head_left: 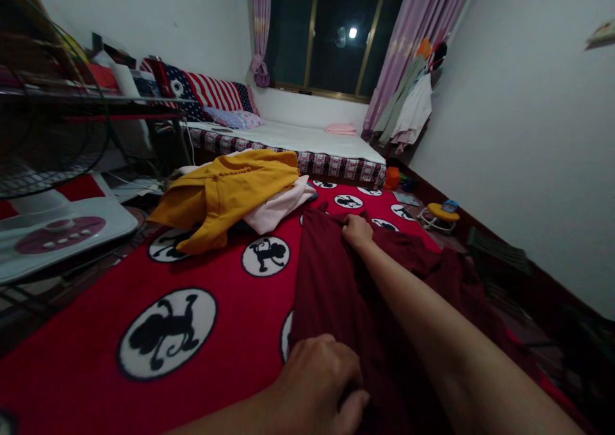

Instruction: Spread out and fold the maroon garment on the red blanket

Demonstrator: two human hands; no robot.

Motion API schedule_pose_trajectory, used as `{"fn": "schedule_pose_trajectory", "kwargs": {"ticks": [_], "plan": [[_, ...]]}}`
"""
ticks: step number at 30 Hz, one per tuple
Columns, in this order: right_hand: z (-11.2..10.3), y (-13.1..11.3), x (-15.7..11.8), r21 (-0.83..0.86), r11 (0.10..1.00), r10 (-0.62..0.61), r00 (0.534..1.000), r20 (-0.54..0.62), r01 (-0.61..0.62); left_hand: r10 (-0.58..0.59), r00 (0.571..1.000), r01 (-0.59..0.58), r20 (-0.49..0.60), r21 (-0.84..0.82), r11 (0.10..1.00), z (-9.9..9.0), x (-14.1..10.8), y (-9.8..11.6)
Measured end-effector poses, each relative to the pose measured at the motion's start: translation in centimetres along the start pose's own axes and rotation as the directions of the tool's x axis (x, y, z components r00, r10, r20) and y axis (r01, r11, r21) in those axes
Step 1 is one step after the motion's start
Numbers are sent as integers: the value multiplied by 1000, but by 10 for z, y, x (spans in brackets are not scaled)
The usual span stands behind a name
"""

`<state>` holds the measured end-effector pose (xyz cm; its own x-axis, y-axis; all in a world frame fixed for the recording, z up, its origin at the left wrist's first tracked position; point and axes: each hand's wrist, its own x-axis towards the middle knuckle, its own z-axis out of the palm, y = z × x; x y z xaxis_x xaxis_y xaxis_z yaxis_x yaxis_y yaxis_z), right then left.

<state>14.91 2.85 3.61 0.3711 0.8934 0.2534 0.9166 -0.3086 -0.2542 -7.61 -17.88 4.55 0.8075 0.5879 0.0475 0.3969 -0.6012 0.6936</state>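
Observation:
A dark maroon garment (327,281) lies spread on the red blanket, its far end crumpled and its right part bunched in folds; its exact kind does not show. My left hand (324,374) is at the near left edge of this cloth, fingers curled down onto it and thumb bent in. Farther off, my right hand (358,231) grips the cloth near its far end, with the forearm stretched across the garment. The fingertips of both hands are mostly hidden. Beyond the left side of the maroon cloth sits a clothes pile with a mustard-yellow garment (240,182) on top and a pale pink garment (281,205) under it.
The red blanket (230,307) has round white patches with black figures. A fan (52,230) stands at left beside a cluttered desk (144,98). A bed (288,134) lies below the window. Along the right wall are a yellow-topped stool (442,213) and hanging clothes (413,108).

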Motion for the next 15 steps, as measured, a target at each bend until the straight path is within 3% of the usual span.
{"fn": "schedule_pose_trajectory", "kwargs": {"ticks": [3,6,10,13,15], "plan": [[-4,-11,4,-44,999,11,999,-49,-13,-67,997,66,30,47,997,-17,12,6],[-5,-20,13,-42,998,-47,997,-54,44,-60,986,84,-158,149,985,-25,39,-1],[4,-17,22,-2,992,-129,991,24,130,-108,909,239,-402,291,927,-12,78,-36],[11,-11,25,-8,995,-95,992,-87,95,-172,891,331,-421,341,880,3,91,-60],[13,-11,25,-40,989,-147,976,-161,142,-165,891,334,-423,366,868,9,92,-68]]}}
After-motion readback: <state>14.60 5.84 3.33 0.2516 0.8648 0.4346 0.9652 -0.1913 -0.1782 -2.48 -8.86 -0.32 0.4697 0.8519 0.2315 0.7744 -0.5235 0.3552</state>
